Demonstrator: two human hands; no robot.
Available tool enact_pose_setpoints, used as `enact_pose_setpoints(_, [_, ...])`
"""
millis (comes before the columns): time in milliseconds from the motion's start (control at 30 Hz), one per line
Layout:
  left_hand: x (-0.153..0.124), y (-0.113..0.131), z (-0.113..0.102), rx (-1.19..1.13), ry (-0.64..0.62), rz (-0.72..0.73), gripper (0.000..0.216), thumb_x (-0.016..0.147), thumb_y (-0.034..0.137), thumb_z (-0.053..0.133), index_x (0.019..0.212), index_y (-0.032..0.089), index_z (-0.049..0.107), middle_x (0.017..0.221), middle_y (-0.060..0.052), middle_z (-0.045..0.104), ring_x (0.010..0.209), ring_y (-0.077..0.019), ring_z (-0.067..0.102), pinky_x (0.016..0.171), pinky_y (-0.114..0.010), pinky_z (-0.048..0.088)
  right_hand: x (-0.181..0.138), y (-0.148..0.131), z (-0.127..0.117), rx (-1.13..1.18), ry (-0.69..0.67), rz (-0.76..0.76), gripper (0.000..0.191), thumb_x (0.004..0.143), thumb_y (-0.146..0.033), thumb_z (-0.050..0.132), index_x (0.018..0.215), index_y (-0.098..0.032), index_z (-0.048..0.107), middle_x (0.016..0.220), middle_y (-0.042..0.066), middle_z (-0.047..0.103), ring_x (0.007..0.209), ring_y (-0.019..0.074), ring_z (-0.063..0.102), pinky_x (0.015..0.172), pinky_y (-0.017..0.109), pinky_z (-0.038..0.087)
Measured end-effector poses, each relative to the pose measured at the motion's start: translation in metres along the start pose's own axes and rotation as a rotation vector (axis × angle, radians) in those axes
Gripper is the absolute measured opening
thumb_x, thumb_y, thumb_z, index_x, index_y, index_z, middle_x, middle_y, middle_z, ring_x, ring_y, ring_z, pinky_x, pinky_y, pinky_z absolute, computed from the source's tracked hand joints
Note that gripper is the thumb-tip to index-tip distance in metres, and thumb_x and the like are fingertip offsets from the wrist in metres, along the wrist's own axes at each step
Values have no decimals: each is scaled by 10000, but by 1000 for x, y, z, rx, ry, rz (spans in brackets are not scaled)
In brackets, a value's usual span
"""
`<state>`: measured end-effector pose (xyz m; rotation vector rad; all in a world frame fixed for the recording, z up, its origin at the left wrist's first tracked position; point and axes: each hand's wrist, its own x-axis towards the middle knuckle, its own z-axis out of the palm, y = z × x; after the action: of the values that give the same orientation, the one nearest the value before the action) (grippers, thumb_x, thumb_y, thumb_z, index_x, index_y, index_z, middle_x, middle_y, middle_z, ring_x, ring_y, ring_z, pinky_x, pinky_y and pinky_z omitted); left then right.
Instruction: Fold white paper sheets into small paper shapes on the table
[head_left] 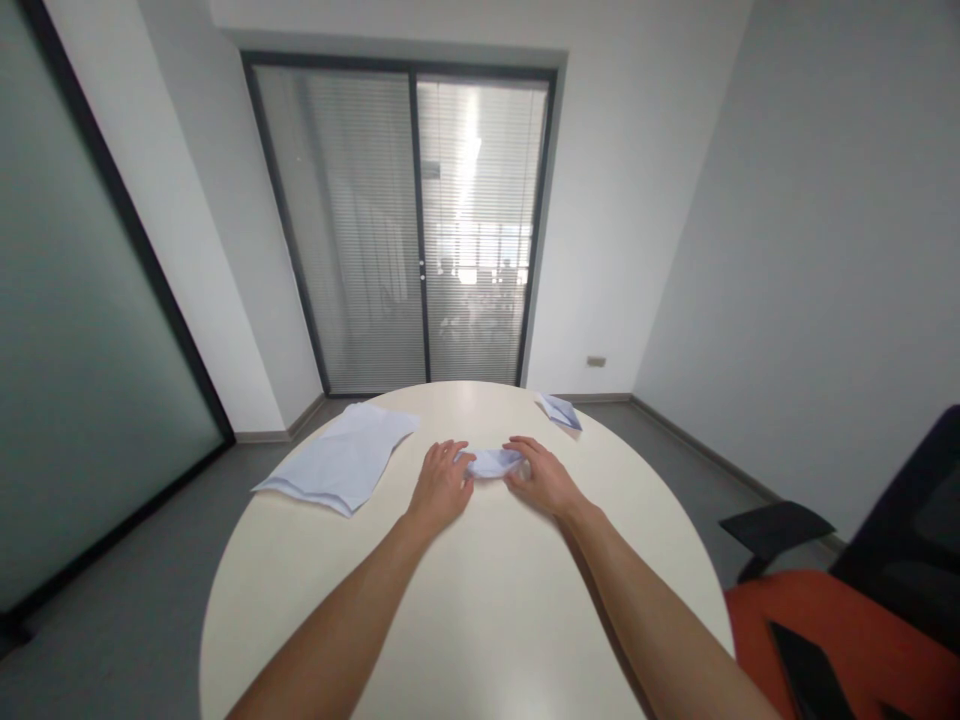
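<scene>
Head view: folded paper (492, 464), long axis running crosswise between left hand (444, 484) and right hand (547, 482); each grip is pinching one end.

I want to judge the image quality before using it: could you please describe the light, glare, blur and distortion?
Head view: bright glare through the blinds, soft sheen on the near part of the table; head view: upright lines lean, such as the door frame; head view: folded paper between left hand and right hand looks soft, its creases hard to read.
</scene>
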<state>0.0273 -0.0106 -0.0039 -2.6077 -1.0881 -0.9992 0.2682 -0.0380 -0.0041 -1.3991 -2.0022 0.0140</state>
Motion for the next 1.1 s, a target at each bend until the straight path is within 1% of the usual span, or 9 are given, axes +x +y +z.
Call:
enact_pose_setpoints(167, [1,-2,2,12,-42,-115,292,903,172,563,1185,210,628,1283,-87,618,1141,-259,577,1043,-453,435,-1,4,2,1,41,48,522,846,-245,610,1360,-228,524,1439,108,511,1280,252,533,1109,422,422])
enact_pose_setpoints(300, [2,-1,1,-3,-95,-179,301,916,146,534,1193,229,621,1267,-72,618,1085,-235,604,960,-391,476,-2,8,4,23,73,111,579,843,-251,599,1402,-261,447,1503,103,427,1224,244,565,1049,423,464])
enact_pose_setpoints(500, [3,4,-2,-40,-105,-198,279,941,187,536,1213,230,578,1205,-60,650,1048,-218,641,911,-349,490,-2,0,4,0,56,146,353,867,-299,603,1210,-236,551,1195,77,636,1068,234,616,924,387,493])
enact_pose_setpoints(567, [3,6,-3,-63,-107,-186,282,950,213,533,1230,219,573,1211,-67,658,1022,-217,655,906,-351,494,-1,-7,4,-11,5,95,295,866,-319,626,1145,-229,592,1143,73,661,1067,236,617,942,383,476])
enact_pose_setpoints(667, [2,11,-6,-140,-119,-115,289,971,255,512,1250,211,573,1201,-68,681,985,-210,669,919,-354,492,0,-16,3,-22,-59,20,381,845,-381,677,1185,-227,600,1200,83,656,1106,245,611,971,389,459])
enact_pose_setpoints(800, [1,16,-10,-267,-224,23,332,1008,312,451,1313,229,551,1168,-57,709,1002,-207,677,921,-342,502,0,-22,1,-27,-112,-4,503,836,-436,685,1274,-212,582,1258,105,646,1144,266,609,1003,412,451])
enact_pose_setpoints(900, [0,16,-11,-293,-283,73,383,1010,283,424,1380,236,510,1218,-66,700,1062,-213,669,941,-345,503,-1,-21,-1,-20,-116,3,488,853,-392,654,1301,-212,582,1290,105,642,1169,270,606,1033,421,441])
enact_pose_setpoints(1000, [-1,15,-10,-275,-275,73,402,989,240,441,1385,229,511,1247,-70,691,1078,-218,666,964,-360,503,-1,-21,-4,-9,-111,14,447,912,-414,583,1310,-210,590,1309,107,639,1190,267,602,1048,424,439])
enact_pose_setpoints(1100, [-1,13,-7,-258,-215,31,379,969,218,473,1341,234,544,1211,-61,697,1040,-204,670,967,-352,507,-2,-23,-5,-2,-108,6,519,926,-491,564,1365,-215,562,1355,118,616,1234,274,581,1069,434,429])
